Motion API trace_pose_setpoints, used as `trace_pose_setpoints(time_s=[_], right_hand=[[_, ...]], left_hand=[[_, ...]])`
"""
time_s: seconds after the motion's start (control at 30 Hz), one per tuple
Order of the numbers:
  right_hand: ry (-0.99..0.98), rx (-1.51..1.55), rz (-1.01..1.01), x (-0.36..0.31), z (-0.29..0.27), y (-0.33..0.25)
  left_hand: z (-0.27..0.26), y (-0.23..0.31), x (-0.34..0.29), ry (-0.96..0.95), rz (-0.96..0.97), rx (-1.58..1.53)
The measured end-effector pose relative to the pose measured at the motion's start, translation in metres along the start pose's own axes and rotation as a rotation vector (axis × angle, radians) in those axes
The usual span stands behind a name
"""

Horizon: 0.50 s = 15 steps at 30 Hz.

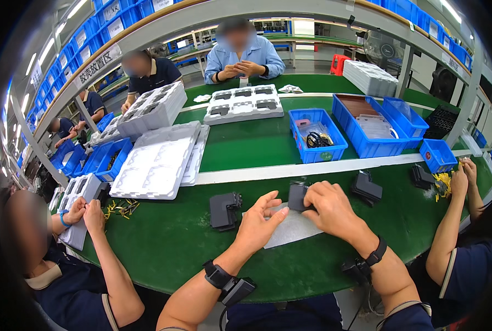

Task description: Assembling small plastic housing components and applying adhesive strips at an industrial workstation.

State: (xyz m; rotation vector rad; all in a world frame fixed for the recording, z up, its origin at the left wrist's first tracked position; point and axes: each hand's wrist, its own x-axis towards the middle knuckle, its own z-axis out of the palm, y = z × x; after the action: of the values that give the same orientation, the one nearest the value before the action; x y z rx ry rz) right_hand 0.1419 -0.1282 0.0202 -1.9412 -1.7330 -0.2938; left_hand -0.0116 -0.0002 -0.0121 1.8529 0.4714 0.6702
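My right hand (333, 212) curls its fingers over the right edge of a dark grey flat plastic piece (296, 196), which stands just above a thin white sheet (290, 233) on the green table. To the left, my left hand (259, 222) hovers at the sheet's edge with fingers apart and nothing in them. Beside it sits a stack of dark grey L-shaped plastic pieces (221, 214). A second stack of such pieces (366, 188) lies beyond my right hand. What lies under my right fingers is partly hidden.
White moulded trays (157, 160) are stacked at left; another tray (245, 113) stands across the table. Blue bins (318, 151) line the far right. Co-workers sit on both sides and opposite, with small yellow pieces (443, 185) near the right one. A white strip (246, 174) crosses the green table.
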Motion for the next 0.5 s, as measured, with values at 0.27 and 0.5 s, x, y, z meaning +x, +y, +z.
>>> trace_pose_setpoints(time_s=[0.27, 0.5], right_hand=[[0.041, 0.195, 0.047, -0.001, 0.008, -0.009], [-0.019, 0.631, 0.323, 0.003, 0.003, -0.012]], left_hand=[[-0.005, 0.002, 0.004, -0.137, -0.301, -0.311], [0.000, 0.010, -0.001, -0.147, -0.270, -0.406]])
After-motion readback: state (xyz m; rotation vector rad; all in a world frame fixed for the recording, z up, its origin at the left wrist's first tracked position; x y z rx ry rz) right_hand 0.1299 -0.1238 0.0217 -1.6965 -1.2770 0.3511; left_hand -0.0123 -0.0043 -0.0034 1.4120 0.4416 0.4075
